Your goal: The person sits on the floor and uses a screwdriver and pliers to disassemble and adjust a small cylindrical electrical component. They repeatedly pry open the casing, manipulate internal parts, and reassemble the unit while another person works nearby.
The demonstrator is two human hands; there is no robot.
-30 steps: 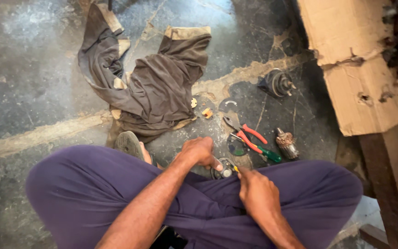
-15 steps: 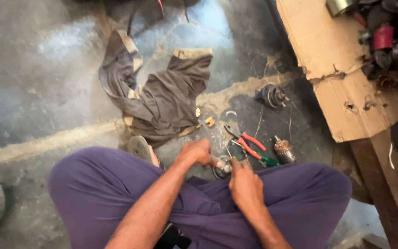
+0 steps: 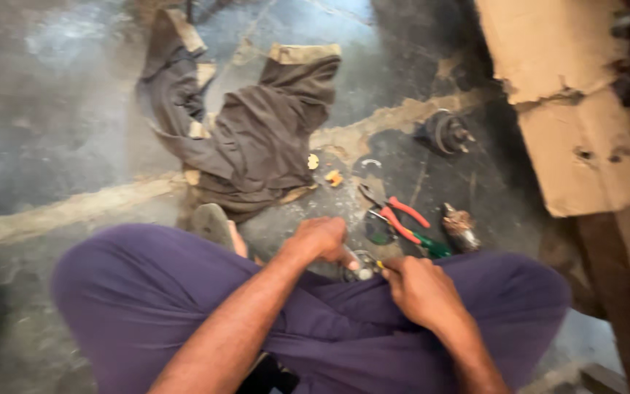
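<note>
left hand fingers clenched on small metal part | right hand at its 4 o'clock, gripping it too | pliers at 1 o'clock on floor

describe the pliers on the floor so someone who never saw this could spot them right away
Start from the crumpled dark brown cloth lying on the grey concrete floor, then move down and to the right towards the seated person's purple-trousered knees. There, just beyond the right hand, lie the red-handled metal pliers. Their bright red grips set them apart from the green-handled tool and the rusty dark metal part beside them.
</note>
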